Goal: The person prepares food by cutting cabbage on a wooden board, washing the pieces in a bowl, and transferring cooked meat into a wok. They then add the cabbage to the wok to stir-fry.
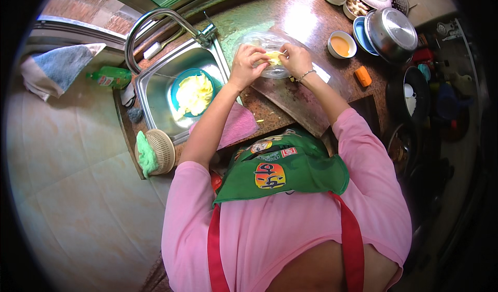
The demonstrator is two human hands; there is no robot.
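Observation:
A clear plastic bag lies crumpled on the granite counter, partly over a wooden cutting board. Above it, my left hand pinches the left side of a pale yellow piece, perhaps food. The piece's right side is between the fingertips of my right hand, which has a bracelet at its wrist. What the piece is, and whether it is inside the bag, I cannot tell. To the left, a teal bowl with pale yellow shredded pieces stands in the steel sink.
The faucet arches over the sink. A pink cloth lies at the counter's front edge beside the sink. Rightward are a bowl of orange liquid, an orange block-shaped object, a metal pot and a dark pan.

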